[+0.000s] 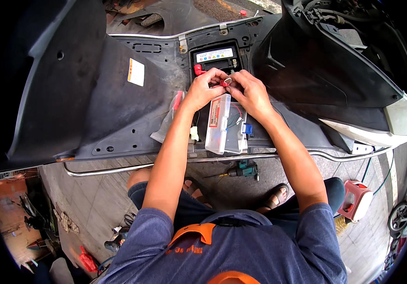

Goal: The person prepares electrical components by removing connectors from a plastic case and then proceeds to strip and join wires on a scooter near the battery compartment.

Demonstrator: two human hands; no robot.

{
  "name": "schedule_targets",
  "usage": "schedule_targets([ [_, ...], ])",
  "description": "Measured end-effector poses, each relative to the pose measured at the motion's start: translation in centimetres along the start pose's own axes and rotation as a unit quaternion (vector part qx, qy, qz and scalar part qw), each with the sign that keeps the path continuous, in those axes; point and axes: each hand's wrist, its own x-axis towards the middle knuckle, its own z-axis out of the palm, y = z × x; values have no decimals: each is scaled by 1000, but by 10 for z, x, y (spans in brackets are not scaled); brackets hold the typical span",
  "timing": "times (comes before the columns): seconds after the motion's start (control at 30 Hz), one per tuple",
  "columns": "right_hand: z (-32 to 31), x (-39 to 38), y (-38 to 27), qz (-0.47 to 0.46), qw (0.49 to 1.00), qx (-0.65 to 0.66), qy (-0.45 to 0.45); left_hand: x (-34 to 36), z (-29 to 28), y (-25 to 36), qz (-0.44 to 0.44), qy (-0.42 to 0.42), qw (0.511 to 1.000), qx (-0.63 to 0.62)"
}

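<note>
black panelling (pixel 163 61) lies beneath left hand (pixel 205 89) and right hand (pixel 251 93), each grip pinched together on red wire (pixel 224 83).

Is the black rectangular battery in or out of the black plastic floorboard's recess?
In: the battery sits inside the recess, its top exposed.

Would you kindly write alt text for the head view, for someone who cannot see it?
A bare left hand and right hand pinch a small red and white part, its kind unclear, near a black rectangular battery in a scooter's black plastic footboard. Closer in are a clear plastic box and, on the ground, a teal-and-black power drill.
</note>
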Motion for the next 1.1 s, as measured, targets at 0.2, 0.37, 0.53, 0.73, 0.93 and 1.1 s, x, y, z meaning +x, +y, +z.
schedule_targets([
  [0.2, 0, 1, 0, 13, 1000, 2, 1, 1, -2, -3, -3, -11, 1000, 2],
  [0.37, 2, 3, -2, 6, 1000, 17, 12, 2, -11, -5, -3, -41, 999, -27],
  [0.53, -5, 3, -4, 27, 997, 64, 31, 8, -16, -2, -20, -80, 988, -128],
  [0.73, -5, 3, -8, 32, 997, 73, 24, 8, -18, -9, -44, -60, 979, -192],
  [0.93, -9, 2, -8, 22, 995, 88, 37, 13, -14, -10, -12, -41, 995, -88],
  [1.1, -15, -4, 2, 29, 995, 80, 55, 19, -9, 7, -25, -22, 999, 29],
])
